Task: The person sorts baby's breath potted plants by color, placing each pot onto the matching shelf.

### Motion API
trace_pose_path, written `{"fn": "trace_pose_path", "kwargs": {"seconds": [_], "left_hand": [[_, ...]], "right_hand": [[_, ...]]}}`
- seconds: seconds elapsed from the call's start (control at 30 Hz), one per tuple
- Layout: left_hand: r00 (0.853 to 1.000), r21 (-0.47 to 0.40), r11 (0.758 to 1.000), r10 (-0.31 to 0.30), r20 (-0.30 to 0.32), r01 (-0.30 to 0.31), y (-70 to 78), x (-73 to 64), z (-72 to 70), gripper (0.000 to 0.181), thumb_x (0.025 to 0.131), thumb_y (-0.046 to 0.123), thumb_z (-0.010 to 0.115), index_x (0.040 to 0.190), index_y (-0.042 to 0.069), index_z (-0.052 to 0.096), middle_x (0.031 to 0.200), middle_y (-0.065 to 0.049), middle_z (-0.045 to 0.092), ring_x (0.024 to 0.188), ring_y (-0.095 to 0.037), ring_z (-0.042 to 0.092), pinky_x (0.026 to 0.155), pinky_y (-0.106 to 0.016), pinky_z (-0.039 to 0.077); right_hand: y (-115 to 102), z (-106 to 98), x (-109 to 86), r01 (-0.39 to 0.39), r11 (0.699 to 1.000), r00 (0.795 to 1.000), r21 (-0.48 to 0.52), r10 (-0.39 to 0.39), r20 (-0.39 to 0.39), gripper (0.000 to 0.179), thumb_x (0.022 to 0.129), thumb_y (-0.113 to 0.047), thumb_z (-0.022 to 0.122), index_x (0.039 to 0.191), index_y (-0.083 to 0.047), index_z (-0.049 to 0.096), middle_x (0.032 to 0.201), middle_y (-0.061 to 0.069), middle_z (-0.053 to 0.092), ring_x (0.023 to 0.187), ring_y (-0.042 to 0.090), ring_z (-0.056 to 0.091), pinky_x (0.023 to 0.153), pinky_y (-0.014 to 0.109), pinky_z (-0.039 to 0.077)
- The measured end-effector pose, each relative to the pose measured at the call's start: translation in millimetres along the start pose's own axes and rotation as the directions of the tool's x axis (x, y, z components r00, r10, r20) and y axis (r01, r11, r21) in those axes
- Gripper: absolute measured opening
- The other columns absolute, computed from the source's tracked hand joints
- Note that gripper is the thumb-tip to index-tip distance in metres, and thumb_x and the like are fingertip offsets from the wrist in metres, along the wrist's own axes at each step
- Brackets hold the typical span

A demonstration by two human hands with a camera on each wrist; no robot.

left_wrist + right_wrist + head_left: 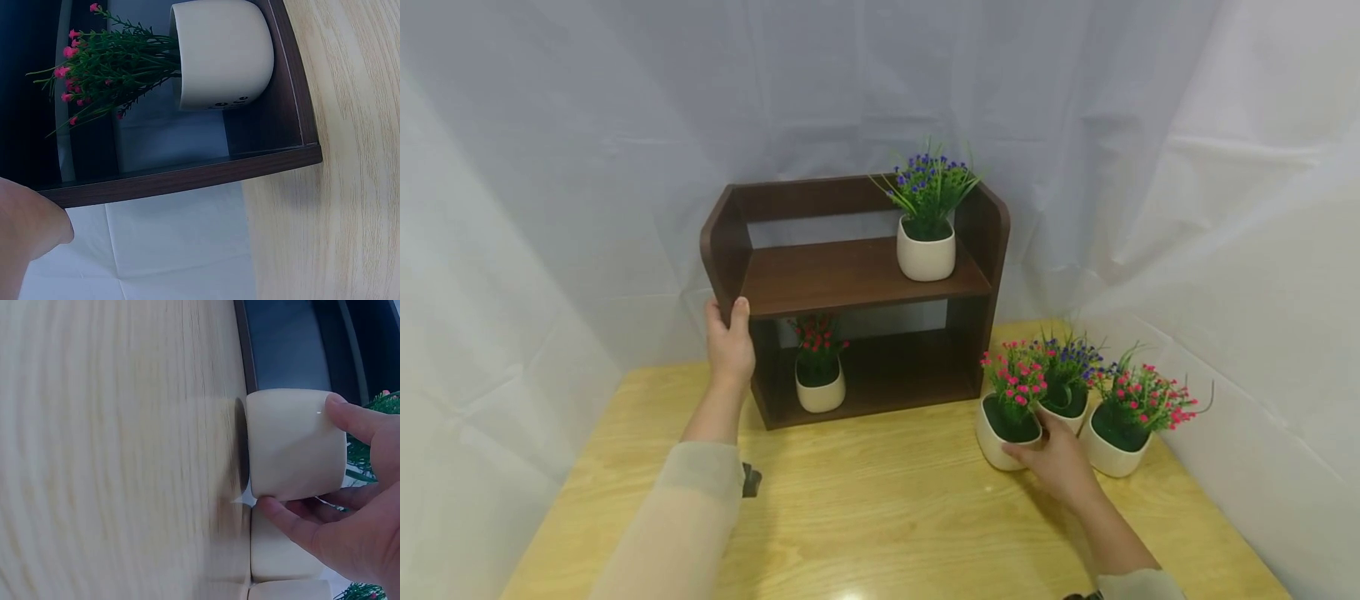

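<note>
My left hand (731, 348) grips the left side panel of a dark brown two-tier wooden shelf (835, 279), thumb in front. In the left wrist view, part of that hand shows at the panel's edge. My right hand (1062, 465) holds a white pot (297, 444) of pink flowers (1021, 379), thumb and fingers on opposite sides. The pot stands upright close to the shelf's front right corner; a thin shadow gap shows beneath it in the right wrist view. Behind the hand are a blue-flowered pot (1063, 403) and another pink-flowered pot (1116, 450).
A blue-purple flowered plant (925, 254) stands on the upper tier's right side. On the lower tier, toward the left, sits a red-pink flowered plant (820, 393). The shelf stands on a light wooden table (865, 500), with white sheeting (625, 167) hanging behind and at both sides.
</note>
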State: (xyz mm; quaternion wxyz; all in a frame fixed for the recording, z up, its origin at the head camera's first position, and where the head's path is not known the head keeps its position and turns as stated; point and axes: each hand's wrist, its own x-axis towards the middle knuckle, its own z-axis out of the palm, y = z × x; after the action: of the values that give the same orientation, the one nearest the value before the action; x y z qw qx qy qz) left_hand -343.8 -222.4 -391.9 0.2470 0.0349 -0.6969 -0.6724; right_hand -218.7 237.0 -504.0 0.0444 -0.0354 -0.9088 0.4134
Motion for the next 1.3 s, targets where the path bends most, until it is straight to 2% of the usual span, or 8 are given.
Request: {"fn": "trace_pose_path", "kwargs": {"seconds": [0.17, 0.3, 0.47, 0.53, 0.83, 1.03, 1.3], "left_hand": [[1.000, 0.003, 1.000, -0.002, 0.000, 0.002, 0.9, -1.5, -0.3, 0.041, 0.114, 0.038, 0.049, 0.145, 0.013, 0.043, 0.139, -0.002, 0.052, 0.148, -0.029, 0.044, 0.130, -0.046, 0.028], [1.000, 0.010, 1.000, -0.007, -0.003, 0.007, 1.7, -3.0, -0.5, 0.046, 0.114, 0.038, 0.049, 0.149, 0.010, 0.041, 0.145, -0.008, 0.051, 0.148, -0.030, 0.044, 0.130, -0.046, 0.028], [1.000, 0.010, 1.000, -0.008, -0.018, 0.008, 2.9, -2.9, 0.1, 0.044, 0.114, 0.039, 0.050, 0.147, 0.012, 0.043, 0.141, -0.004, 0.052, 0.148, -0.029, 0.045, 0.129, -0.046, 0.029], [1.000, 0.008, 1.000, -0.008, -0.018, 0.008, 2.9, -2.0, -0.1, 0.043, 0.113, 0.039, 0.050, 0.146, 0.012, 0.043, 0.141, -0.004, 0.052, 0.147, -0.029, 0.045, 0.129, -0.046, 0.029], [1.000, 0.017, 1.000, -0.015, 0.003, 0.015, 4.6, -3.4, -0.5, 0.051, 0.114, 0.040, 0.048, 0.154, 0.009, 0.038, 0.155, -0.015, 0.050, 0.152, -0.031, 0.042, 0.131, -0.048, 0.026], [1.000, 0.018, 1.000, -0.014, -0.005, 0.014, 5.6, -2.3, -0.1, 0.050, 0.114, 0.041, 0.049, 0.152, 0.009, 0.040, 0.152, -0.013, 0.051, 0.150, -0.031, 0.044, 0.131, -0.048, 0.027], [1.000, 0.032, 0.999, -0.019, -0.007, 0.019, 3.0, -1.9, -0.7, 0.050, 0.114, 0.041, 0.048, 0.151, 0.009, 0.040, 0.152, -0.014, 0.052, 0.149, -0.032, 0.045, 0.131, -0.048, 0.028]], "right_hand": [[-3, 2, 0.4, -0.005, 1.000, 1.000, 0.016, 0.005, 0.000, 0.096, 0.092, -0.031, 0.087, 0.163, 0.008, 0.036, 0.162, 0.035, 0.045, 0.139, 0.045, 0.057, 0.122, 0.062, 0.042], [-8, 3, 0.6, -0.009, 1.000, 1.000, 0.017, 0.009, -0.011, 0.095, 0.093, -0.032, 0.087, 0.163, 0.008, 0.037, 0.162, 0.035, 0.046, 0.142, 0.048, 0.055, 0.122, 0.062, 0.042], [-20, 7, 1.5, -0.016, 1.000, 1.000, 0.024, 0.016, -0.006, 0.094, 0.093, -0.036, 0.086, 0.162, 0.008, 0.039, 0.162, 0.038, 0.044, 0.148, 0.054, 0.048, 0.123, 0.065, 0.040], [-25, 10, 2.3, -0.010, 0.999, 1.000, 0.052, 0.010, -0.001, 0.092, 0.093, -0.034, 0.087, 0.161, 0.008, 0.040, 0.161, 0.038, 0.045, 0.146, 0.054, 0.050, 0.121, 0.064, 0.043], [-40, 32, 9.1, 0.015, 0.999, 1.000, 0.039, -0.016, 0.019, 0.096, 0.092, -0.036, 0.088, 0.161, 0.009, 0.039, 0.157, 0.039, 0.049, 0.143, 0.053, 0.053, 0.118, 0.064, 0.046], [-54, 54, 18.7, 0.054, 0.997, 0.998, 0.061, -0.055, 0.015, 0.094, 0.090, -0.031, 0.090, 0.159, 0.011, 0.042, 0.153, 0.038, 0.051, 0.137, 0.052, 0.058, 0.114, 0.061, 0.051], [-65, 82, 35.0, 0.098, 0.994, 0.995, 0.050, -0.099, 0.014, 0.093, 0.088, -0.032, 0.091, 0.158, 0.009, 0.045, 0.157, 0.036, 0.051, 0.144, 0.053, 0.054, 0.120, 0.064, 0.045]]}}
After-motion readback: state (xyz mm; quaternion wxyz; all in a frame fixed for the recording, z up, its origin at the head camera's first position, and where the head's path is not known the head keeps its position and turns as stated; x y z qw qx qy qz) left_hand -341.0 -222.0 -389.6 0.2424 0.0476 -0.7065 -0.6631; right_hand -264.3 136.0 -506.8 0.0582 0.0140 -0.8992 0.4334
